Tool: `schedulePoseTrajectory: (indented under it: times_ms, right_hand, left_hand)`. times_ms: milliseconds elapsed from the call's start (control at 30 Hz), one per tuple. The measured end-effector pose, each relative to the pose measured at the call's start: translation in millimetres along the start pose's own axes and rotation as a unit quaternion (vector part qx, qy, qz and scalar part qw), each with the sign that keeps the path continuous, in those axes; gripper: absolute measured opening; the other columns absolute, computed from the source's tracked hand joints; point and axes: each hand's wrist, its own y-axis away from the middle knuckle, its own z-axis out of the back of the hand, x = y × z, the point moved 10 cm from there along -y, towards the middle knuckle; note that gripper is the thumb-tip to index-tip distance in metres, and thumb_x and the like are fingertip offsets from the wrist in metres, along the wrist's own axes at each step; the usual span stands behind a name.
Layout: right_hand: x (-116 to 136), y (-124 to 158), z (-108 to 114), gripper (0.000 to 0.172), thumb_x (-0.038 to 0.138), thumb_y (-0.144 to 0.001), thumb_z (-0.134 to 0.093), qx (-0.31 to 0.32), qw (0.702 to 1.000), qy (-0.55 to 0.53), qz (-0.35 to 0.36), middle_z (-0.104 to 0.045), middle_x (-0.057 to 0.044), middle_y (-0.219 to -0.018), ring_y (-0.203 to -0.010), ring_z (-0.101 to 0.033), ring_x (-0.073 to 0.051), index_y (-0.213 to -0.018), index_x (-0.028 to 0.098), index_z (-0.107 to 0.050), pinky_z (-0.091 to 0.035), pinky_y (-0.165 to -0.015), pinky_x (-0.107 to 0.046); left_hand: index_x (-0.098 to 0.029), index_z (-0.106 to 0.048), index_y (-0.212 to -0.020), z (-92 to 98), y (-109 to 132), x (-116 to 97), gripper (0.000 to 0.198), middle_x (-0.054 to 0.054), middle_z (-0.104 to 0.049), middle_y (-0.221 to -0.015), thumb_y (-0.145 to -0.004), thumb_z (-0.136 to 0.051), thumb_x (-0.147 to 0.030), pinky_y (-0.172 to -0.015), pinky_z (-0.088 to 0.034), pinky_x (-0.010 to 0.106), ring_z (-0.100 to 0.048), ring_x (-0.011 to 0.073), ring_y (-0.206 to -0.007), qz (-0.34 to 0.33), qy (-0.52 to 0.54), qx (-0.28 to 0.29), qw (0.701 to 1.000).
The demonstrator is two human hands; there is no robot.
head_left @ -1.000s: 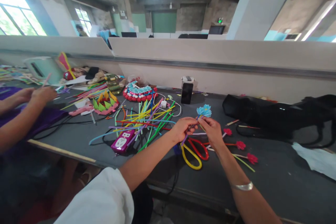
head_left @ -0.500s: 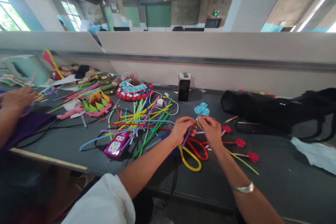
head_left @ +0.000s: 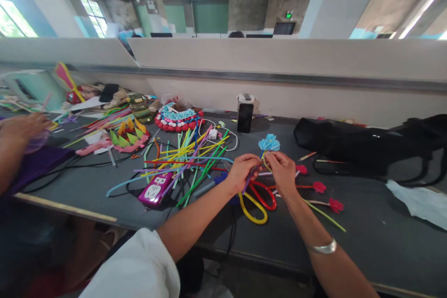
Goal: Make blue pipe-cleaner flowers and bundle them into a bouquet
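Observation:
A light-blue flower bunch (head_left: pixel 268 143) stands upright above my two hands, its petals made of fuzzy-looking strips. My left hand (head_left: pixel 244 170) is closed round its stems, with a purple strip hanging below the fingers. Close beside it, my right hand (head_left: pixel 281 170) pinches just under the blossoms, where a thin yellowish strip shows between the fingertips. How that strip runs around the stems is hidden by the fingers. Beneath the hands lie a yellow loop (head_left: pixel 253 220) and a red loop (head_left: pixel 267 207), resembling scissor handles. Red flowers (head_left: pixel 319 187) on stems lie right of my right hand.
Many coloured strips (head_left: pixel 188 160) spread left of my hands, near a purple power strip (head_left: pixel 155 191). A phone (head_left: pixel 245 118) stands at the back. A black bag (head_left: pixel 349 146) and white paper (head_left: pixel 419 205) lie right. Another person's hand (head_left: pixel 24 128) works far left.
Both hands stay in nearly the same place, still on the flower stems. My right fingers have shifted slightly, and the blue blossoms have turned a little. The view has moved slightly.

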Motion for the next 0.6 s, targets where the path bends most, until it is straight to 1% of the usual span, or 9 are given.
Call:
schedulePoseTrajectory:
  times_ms: [67, 133, 200, 267, 367, 400, 600]
  right_hand:
    - [4.5, 0.6, -4.1, 0.025, 0.039, -0.079, -0.060, 0.023, 1.000, 0.000, 0.001, -0.056, 0.003, -0.057, -0.052, -0.048, -0.010, -0.071, 0.016, -0.066, -0.041, -0.050, -0.021]
    - [8.2, 1.3, -8.7, 0.025, 0.040, -0.079, -0.061, 0.051, 0.999, 0.001, 0.002, -0.060, 0.002, -0.062, -0.054, -0.051, -0.011, -0.075, 0.016, -0.068, -0.043, -0.049, -0.022]
    - [11.4, 1.9, -12.5, 0.025, 0.041, -0.077, -0.064, 0.076, 0.997, 0.012, 0.009, -0.064, 0.000, -0.069, -0.057, -0.053, -0.013, -0.081, 0.017, -0.070, -0.043, -0.049, -0.022]
    - [16.1, 2.5, -14.4, 0.025, 0.040, -0.077, -0.065, 0.092, 0.995, 0.034, 0.030, -0.067, -0.002, -0.073, -0.061, -0.056, -0.014, -0.085, 0.017, -0.071, -0.045, -0.053, -0.024]
    - [24.6, 3.9, -13.9, 0.023, 0.038, -0.079, -0.065, 0.092, 0.991, 0.071, 0.066, -0.070, -0.003, -0.077, -0.067, -0.060, -0.016, -0.084, 0.017, -0.072, -0.047, -0.065, -0.027]
    - [26.3, 4.5, -13.7, 0.023, 0.038, -0.079, -0.065, 0.090, 0.990, 0.078, 0.069, -0.070, -0.003, -0.076, -0.068, -0.060, -0.016, -0.082, 0.017, -0.072, -0.047, -0.066, -0.027]
    - [37.6, 8.9, -13.5, 0.023, 0.039, -0.079, -0.064, 0.081, 0.989, 0.104, 0.072, -0.070, -0.002, -0.073, -0.063, -0.058, -0.015, -0.079, 0.017, -0.072, -0.045, -0.062, -0.026]
  left_hand:
    - [-0.014, -0.060, -0.072, 1.2, -0.5, -4.5, 0.020, -0.003, -0.056, -0.053, -0.063, -0.070, -0.028, -0.036, -0.020, 0.018, -0.039, 0.0033, -0.035, -0.014, 0.000, 0.000, 1.000]
    - [-0.013, -0.060, -0.071, 2.5, -0.9, -10.4, 0.021, -0.003, -0.055, -0.053, -0.063, -0.071, -0.028, -0.036, -0.017, 0.019, -0.036, 0.0024, -0.035, -0.030, -0.001, 0.001, 1.000]
    - [-0.013, -0.060, -0.072, 4.5, -1.2, -16.0, 0.021, -0.004, -0.055, -0.053, -0.063, -0.071, -0.029, -0.037, -0.016, 0.019, -0.036, 0.0023, -0.035, -0.046, 0.001, -0.002, 0.999]
    - [-0.013, -0.060, -0.072, 6.2, -1.2, -20.2, 0.021, -0.004, -0.055, -0.053, -0.064, -0.070, -0.029, -0.037, -0.017, 0.019, -0.036, 0.0026, -0.035, -0.060, 0.004, -0.005, 0.998]
    - [-0.013, -0.060, -0.071, 8.3, -0.1, -24.3, 0.018, -0.004, -0.053, -0.052, -0.065, -0.069, -0.028, -0.037, -0.016, 0.020, -0.035, 0.0028, -0.035, -0.083, -0.004, -0.017, 0.996]
    - [-0.013, -0.060, -0.071, 9.1, 0.4, -25.0, 0.018, -0.005, -0.053, -0.052, -0.066, -0.068, -0.028, -0.037, -0.016, 0.020, -0.035, 0.0029, -0.035, -0.090, -0.009, -0.024, 0.996]
    - [-0.013, -0.060, -0.070, 11.9, 3.2, -27.5, 0.018, -0.005, -0.050, -0.051, -0.068, -0.067, -0.030, -0.038, -0.016, 0.020, -0.033, 0.0026, -0.036, -0.113, -0.024, -0.048, 0.992]
